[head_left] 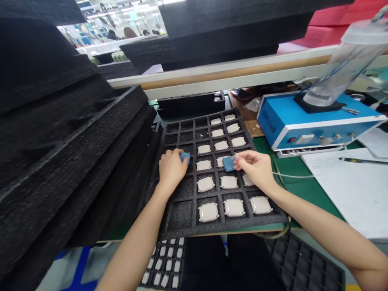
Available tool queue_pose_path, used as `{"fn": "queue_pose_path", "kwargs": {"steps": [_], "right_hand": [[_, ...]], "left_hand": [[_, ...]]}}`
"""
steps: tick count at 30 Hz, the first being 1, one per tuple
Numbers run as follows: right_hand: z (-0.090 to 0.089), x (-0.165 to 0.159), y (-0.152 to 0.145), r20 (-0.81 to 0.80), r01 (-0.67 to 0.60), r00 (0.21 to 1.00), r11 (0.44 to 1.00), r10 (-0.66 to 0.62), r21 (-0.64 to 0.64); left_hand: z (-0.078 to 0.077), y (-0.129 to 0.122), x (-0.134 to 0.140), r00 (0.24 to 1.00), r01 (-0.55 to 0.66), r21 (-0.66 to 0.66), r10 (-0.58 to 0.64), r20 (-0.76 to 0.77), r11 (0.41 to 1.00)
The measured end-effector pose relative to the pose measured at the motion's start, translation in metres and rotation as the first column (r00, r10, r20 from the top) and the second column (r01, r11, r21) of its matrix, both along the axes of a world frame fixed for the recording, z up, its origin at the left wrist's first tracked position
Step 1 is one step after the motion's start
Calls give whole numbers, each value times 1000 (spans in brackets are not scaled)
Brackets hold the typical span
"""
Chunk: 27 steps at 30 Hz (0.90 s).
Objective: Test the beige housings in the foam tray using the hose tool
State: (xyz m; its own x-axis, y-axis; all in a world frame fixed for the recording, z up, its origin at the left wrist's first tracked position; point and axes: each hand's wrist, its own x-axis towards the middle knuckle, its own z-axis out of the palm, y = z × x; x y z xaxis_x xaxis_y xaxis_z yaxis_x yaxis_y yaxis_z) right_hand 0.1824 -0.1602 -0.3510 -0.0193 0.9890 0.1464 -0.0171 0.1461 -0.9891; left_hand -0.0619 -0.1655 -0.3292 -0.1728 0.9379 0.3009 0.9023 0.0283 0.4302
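Note:
A black foam tray [194, 232] divided into square compartments lies in front of me. Several beige square watch-case-like pieces [229, 182] sit in its middle and right compartments. Over the left side of the tray, my left hand [172, 167] is closed round a small blue rectangular piece [185, 157], thumb on its edge. My right hand [254, 166] pinches another blue rectangular piece [228, 164] above a beige piece in the right half. Something small and shiny shows at these right fingertips, too small to name. The right wrist partly covers one beige piece [247, 180].
Stacked black foam trays [75, 141] rise on the left. A blue control box [303, 125] carrying a clear cylinder [342, 64] stands at right, beside white paper [357, 190] and a pen [362, 160]. A shelf rail [242, 72] crosses behind. More trays [306, 258] lie below.

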Motion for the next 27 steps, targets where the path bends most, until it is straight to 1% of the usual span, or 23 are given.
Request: {"fn": "queue_pose_path", "kwargs": {"steps": [1,2,3,4,5,7,8,9,10,12,16,18,21,24,27], "right_hand": [[0,0,1,-7,7,1000,1000,-7,-2],[1,0,2,-15,15,1000,1000,-15,-5],[1,0,3,-26,24,999,1000,-24,-8],[1,0,5,-38,34,999,999,-34,-11],[2,1,6,-52,44,998,999,-45,-12],[3,1,8,-76,62,995,998,-62,-10],[3,1,9,-83,63,994,998,-64,-10],[4,1,9,-87,63,994,998,-63,-12],[4,1,9,-89,58,994,998,-59,-15],[4,1,9,-83,49,995,999,-50,-20],[4,2,7,-26,65,998,998,-66,-2],[2,2,7,26,68,997,998,-68,10],[0,3,7,88,22,996,1000,-20,-16],[-2,2,7,112,-15,994,999,20,-45],[-3,2,7,131,-5,991,999,9,-33]], "left_hand": [[2,-2,8,1000,-2,24,3,-29,1000],[4,-3,17,999,27,35,-26,-47,999],[6,-4,28,994,96,28,-94,-54,995],[8,-4,39,979,196,3,-196,-54,981],[9,-4,50,948,313,-29,-314,-52,949],[10,-2,69,850,519,-78,-524,-57,851],[9,0,77,810,577,-83,-582,-67,813],[7,2,82,789,605,-74,-609,-79,793],[4,3,86,777,621,-58,-624,-88,781],[-3,6,87,782,619,-15,-618,-85,785],[-15,8,74,809,587,99,-584,-66,803],[-18,8,67,802,595,196,-592,-79,780],[-20,7,61,776,622,303,-621,-114,722],[-21,7,60,746,655,317,-654,-127,686],[-21,6,61,725,673,317,-680,-108,668]]}}
